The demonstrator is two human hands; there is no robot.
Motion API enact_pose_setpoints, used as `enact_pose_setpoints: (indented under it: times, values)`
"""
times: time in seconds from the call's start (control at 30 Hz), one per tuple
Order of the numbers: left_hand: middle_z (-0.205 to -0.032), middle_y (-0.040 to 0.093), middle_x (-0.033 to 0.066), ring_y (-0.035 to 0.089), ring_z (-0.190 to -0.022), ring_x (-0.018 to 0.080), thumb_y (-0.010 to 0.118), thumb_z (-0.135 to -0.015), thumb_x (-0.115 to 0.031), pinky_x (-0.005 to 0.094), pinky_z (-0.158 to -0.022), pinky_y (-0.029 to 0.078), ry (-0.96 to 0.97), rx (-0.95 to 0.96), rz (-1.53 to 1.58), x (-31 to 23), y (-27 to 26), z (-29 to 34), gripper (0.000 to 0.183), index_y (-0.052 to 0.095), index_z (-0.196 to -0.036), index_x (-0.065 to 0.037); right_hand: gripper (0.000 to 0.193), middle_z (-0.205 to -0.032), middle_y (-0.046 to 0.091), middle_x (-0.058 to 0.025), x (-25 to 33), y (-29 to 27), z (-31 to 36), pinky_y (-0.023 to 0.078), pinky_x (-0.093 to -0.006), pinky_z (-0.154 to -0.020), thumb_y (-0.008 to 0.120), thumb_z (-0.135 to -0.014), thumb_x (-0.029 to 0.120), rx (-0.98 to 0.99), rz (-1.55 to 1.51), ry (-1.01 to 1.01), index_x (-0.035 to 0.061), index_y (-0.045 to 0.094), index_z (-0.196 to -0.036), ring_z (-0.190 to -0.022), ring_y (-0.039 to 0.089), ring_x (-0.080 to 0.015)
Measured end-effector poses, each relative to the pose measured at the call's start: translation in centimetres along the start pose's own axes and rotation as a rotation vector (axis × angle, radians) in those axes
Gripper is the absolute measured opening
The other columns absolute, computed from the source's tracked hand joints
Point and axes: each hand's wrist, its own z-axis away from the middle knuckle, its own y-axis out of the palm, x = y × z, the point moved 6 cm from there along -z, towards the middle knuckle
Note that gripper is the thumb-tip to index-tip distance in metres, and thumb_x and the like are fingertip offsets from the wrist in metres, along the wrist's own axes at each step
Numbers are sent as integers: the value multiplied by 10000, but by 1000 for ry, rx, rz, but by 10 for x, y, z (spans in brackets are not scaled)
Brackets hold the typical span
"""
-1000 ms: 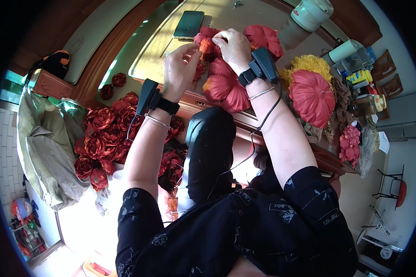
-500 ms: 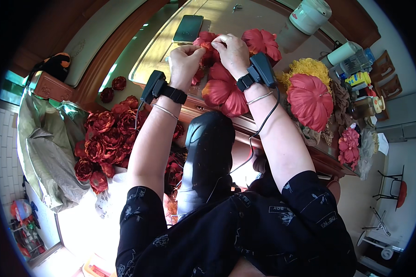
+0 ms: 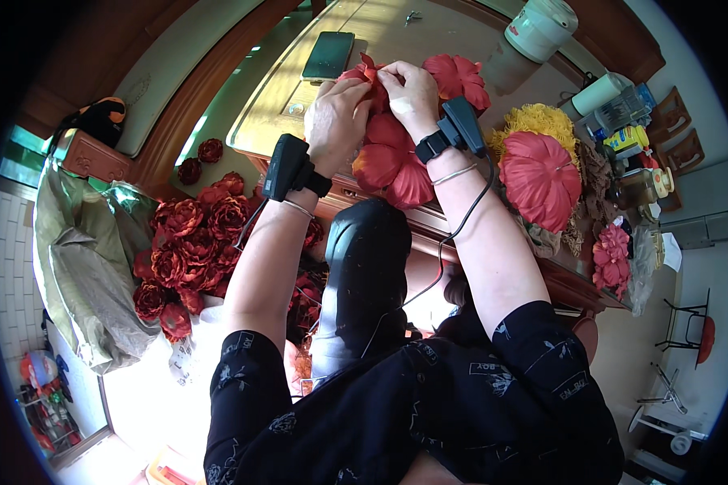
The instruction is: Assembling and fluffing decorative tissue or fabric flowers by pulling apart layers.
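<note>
My left hand and my right hand meet over a red fabric flower at the far side of the table. A folded petal stands up between them. The fingers of my right hand are pinched at the flower's right side. My left hand curls over its near left side, its fingertips partly hidden by the back of the hand. Just below lies a large red petal piece with orange edges, and another red petal piece lies right of my right hand.
A dark phone lies beyond my left hand. To the right are yellow frilly material, a stack of red petals and a white-lidded container. Dark red artificial flowers are heaped at the left beside a pale sack.
My left hand has turned with its back upward and shifted slightly right and nearer. A red petal now sticks up between the hands. My right hand has moved slightly right.
</note>
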Motion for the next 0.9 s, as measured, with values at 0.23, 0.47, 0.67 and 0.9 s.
enact_pose_setpoints:
  times: [0.23, 0.47, 0.67, 0.9]
  values:
    - [-1095, 642, 118, 579, -977, 322, 651, -786, -109, 391, -831, 487, -35, 124, -132, 3, 8, 2, 216, 674, -991, -44, 144, -730, 654, -95, 24, -37, 7, 479, -305, -619, 629, -878, 144, -272, -372, -150, 4, 635, -845, -646, 619, -199]
    - [-1057, 658, 114, 597, -972, 310, 674, -795, -136, 384, -824, 496, 46, 33, -31, 3, 0, 0, 241, 679, -1026, -69, 166, -725, 630, -35, 60, -65, 38, 459, -230, -607, 609, -919, 148, -220, -575, -119, -16, 614, -889, -648, 572, -83]
    - [-979, 682, 111, 628, -914, 211, 639, -867, -163, 307, -822, 494, -310, -46, 400, -32, -48, 17, 272, 642, -1084, 1, 139, -751, 629, -39, 81, -84, 72, 460, -229, -614, 631, -905, 120, -118, -574, -33, -18, 622, -906, -674, 576, -77]
    - [-1030, 656, 75, 620, -892, 99, 682, -874, -136, 232, -783, 504, -526, -3, 1081, -87, -52, 69, 333, 581, -1143, 32, 77, -855, 583, -111, 99, -88, 118, 480, -319, -671, 641, -850, 57, 34, -448, -221, -9, 624, -887, -767, 610, -247]
